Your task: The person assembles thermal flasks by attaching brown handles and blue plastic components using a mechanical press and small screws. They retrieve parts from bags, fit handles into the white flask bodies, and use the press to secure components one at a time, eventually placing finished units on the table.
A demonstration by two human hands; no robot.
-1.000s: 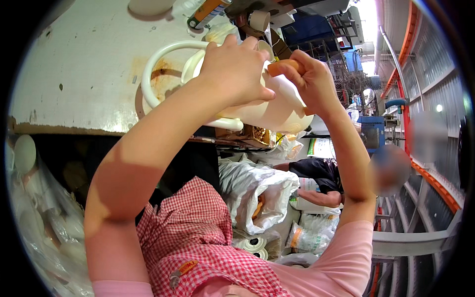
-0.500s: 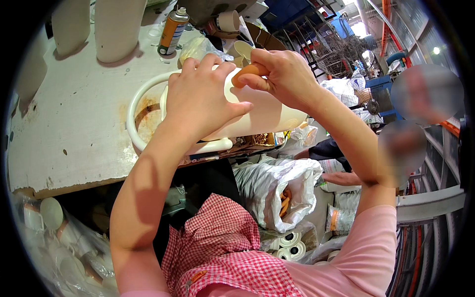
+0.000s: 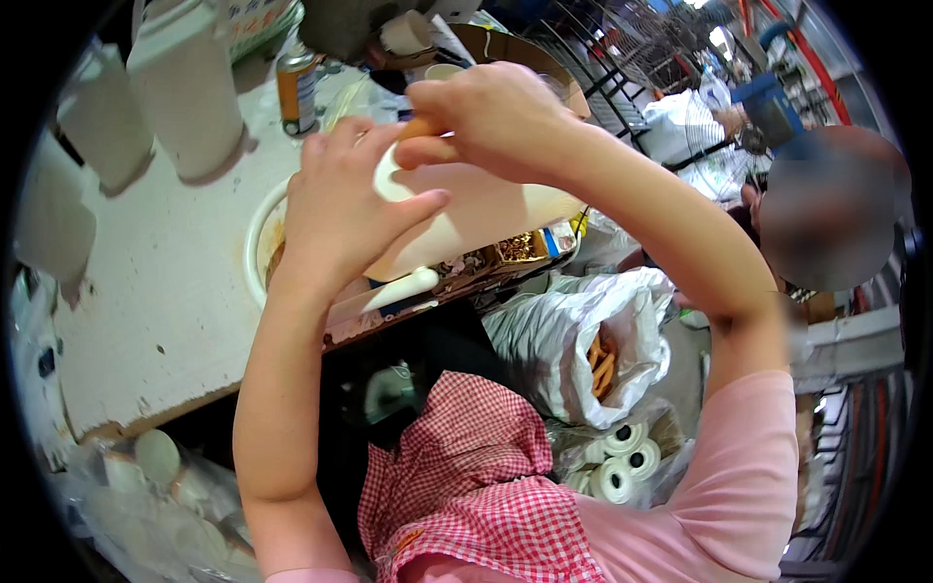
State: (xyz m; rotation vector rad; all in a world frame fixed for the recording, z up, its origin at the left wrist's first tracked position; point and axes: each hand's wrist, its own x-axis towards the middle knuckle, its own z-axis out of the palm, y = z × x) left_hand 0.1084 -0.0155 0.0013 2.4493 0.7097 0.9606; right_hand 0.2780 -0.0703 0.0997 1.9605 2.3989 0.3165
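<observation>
A cream plastic jug-like body (image 3: 476, 209) lies on its side at the table's front edge. My left hand (image 3: 340, 204) holds it down from above, thumb stretched along its side and fingers over the far side. In my right hand (image 3: 496, 121) is a tan curved handle (image 3: 418, 128), pinched between thumb and fingers and pressed against the top of the body. My right hand hides most of the handle. A white ring-shaped tube (image 3: 255, 243) curves around the body's left end, and a white bar (image 3: 408, 287) sticks out below it.
Several pale jugs (image 3: 185, 97) stand upright at the far left, near an orange spray can (image 3: 296, 92). A small box of brass-coloured pieces (image 3: 520, 248) sits at the table edge. Below are a white sack (image 3: 544, 340) with tan handles, white rolls (image 3: 622, 462) and a bag of cream parts (image 3: 155, 496).
My view has shifted, so the table and jugs sit differently in it. Both hands stay on the body and handle; my right wrist has turned over the handle, hiding more of it.
</observation>
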